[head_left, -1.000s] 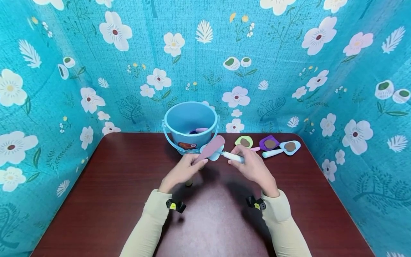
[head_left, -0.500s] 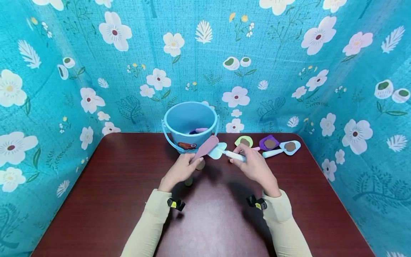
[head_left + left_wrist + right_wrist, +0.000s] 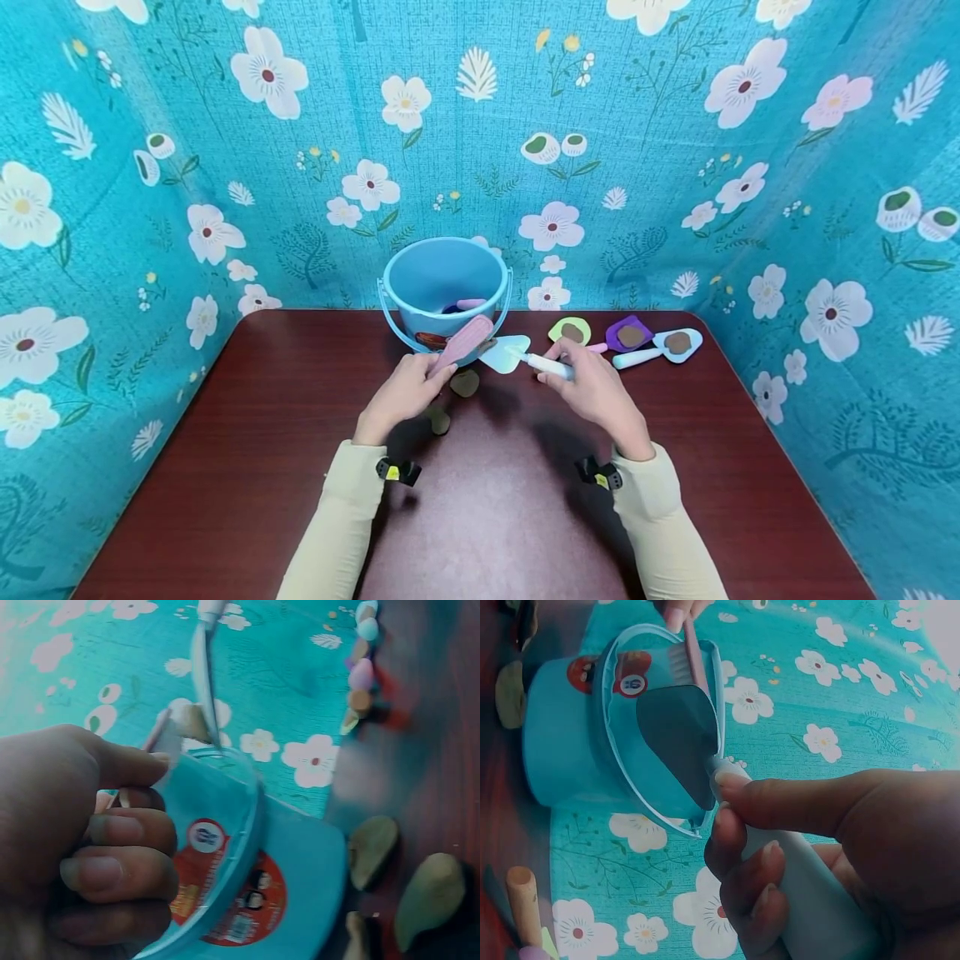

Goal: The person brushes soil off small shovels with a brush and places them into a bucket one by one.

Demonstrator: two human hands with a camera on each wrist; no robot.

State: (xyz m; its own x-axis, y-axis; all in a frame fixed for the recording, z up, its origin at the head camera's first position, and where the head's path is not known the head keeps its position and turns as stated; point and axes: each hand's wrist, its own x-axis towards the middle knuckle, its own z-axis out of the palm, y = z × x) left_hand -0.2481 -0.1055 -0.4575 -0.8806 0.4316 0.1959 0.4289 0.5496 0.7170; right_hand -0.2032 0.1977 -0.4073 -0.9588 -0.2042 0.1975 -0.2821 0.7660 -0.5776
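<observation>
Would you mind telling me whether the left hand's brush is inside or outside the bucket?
Outside: in the head view, the brush crosses in front of the bucket, partly covering its sticker.

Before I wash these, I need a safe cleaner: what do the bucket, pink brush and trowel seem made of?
Bucket: likely plastic, smooth with a soft sheen, judging by its molded-looking rim.
Pink brush: dull-looking back, plastic or painted wood; bristles pale, fiber unclear.
Trowel: smooth, pale-blue blade, thin edge-on, perhaps coated metal, though plastic is possible.
</observation>
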